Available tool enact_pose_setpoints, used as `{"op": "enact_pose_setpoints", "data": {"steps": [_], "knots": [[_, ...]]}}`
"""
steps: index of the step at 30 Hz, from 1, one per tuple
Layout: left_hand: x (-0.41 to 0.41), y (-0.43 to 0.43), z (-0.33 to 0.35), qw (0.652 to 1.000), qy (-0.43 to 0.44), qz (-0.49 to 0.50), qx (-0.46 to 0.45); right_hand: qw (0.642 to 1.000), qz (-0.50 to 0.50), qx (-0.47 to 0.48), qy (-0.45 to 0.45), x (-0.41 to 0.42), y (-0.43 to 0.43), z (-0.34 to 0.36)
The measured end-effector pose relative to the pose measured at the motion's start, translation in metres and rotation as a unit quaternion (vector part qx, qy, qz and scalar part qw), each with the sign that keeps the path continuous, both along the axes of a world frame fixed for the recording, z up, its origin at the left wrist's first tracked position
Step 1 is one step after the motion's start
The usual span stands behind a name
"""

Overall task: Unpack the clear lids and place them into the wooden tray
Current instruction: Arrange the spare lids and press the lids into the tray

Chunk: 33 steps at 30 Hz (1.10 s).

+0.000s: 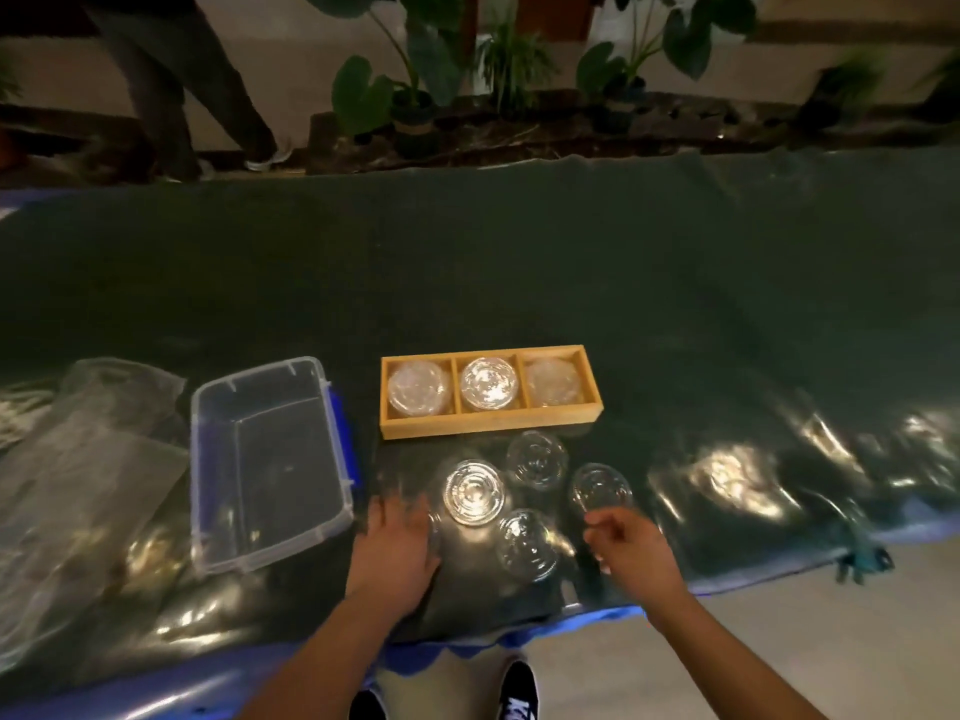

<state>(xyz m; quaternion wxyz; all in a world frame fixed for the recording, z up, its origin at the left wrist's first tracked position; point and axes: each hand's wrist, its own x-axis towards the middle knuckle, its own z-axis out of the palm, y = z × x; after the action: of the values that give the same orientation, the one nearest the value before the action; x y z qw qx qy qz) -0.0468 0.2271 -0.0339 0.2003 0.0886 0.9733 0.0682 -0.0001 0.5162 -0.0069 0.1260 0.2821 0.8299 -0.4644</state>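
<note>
Four clear lids (pixel 474 492) lie loose between flat, spread left hand (pixel 396 548) and right hand (pixel 626 550), fingers curled, holding nothing; wooden tray (pixel 491 426) beyond.

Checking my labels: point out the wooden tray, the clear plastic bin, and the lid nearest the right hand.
wooden tray (pixel 488 427): head view, on its near front wall.
clear plastic bin (pixel 195 491): head view, on its left rim.
lid nearest the right hand (pixel 601 486): head view, on the lid's centre.

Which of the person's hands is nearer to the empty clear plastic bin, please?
Left. The left hand lies just right of the clear plastic bin, near its front corner; the right hand is farther right, beyond the loose clear lids.
</note>
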Motion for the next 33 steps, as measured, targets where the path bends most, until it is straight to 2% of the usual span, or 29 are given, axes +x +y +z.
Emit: {"op": "enact_pose_setpoints", "data": {"steps": [4, 9, 11, 14, 17, 20, 23, 25, 28, 31, 33], "knots": [[-0.004, 0.001, -0.006, 0.999, -0.005, 0.018, -0.048, 0.996, 0.034, 0.079, -0.011, 0.003, 0.011, -0.007], [-0.003, -0.007, -0.003, 0.998, 0.032, 0.051, -0.020, 0.991, 0.046, 0.124, 0.004, 0.001, 0.015, -0.011], [0.000, -0.009, -0.001, 0.992, 0.011, 0.115, 0.045, 0.987, 0.053, 0.150, 0.028, -0.002, 0.016, -0.012], [0.004, -0.009, 0.005, 0.937, -0.052, 0.267, 0.220, 0.969, 0.081, 0.233, 0.030, -0.015, 0.023, -0.016], [0.007, -0.006, 0.007, 0.877, -0.101, 0.329, 0.335, 0.957, 0.102, 0.267, -0.036, -0.037, 0.032, -0.020], [0.012, -0.001, 0.008, 0.809, -0.169, 0.376, 0.420, 0.949, 0.127, 0.280, -0.064, -0.051, 0.036, -0.029], [0.015, 0.001, 0.002, 0.776, -0.161, 0.412, 0.450, 0.947, 0.118, 0.291, -0.070, -0.057, 0.043, -0.033], [0.017, 0.000, -0.002, 0.750, -0.160, 0.441, 0.467, 0.963, 0.079, 0.247, -0.073, -0.059, 0.049, -0.032], [0.016, -0.006, -0.005, 0.688, -0.171, 0.482, 0.515, 0.995, -0.025, 0.097, -0.025, -0.056, 0.052, -0.025], [0.013, -0.012, -0.006, 0.633, -0.174, 0.516, 0.550, 0.987, -0.131, -0.083, 0.045, -0.043, 0.042, -0.009], [0.010, -0.013, -0.008, 0.606, -0.173, 0.526, 0.570, 0.981, -0.107, -0.154, 0.058, -0.034, 0.020, 0.000]]}}
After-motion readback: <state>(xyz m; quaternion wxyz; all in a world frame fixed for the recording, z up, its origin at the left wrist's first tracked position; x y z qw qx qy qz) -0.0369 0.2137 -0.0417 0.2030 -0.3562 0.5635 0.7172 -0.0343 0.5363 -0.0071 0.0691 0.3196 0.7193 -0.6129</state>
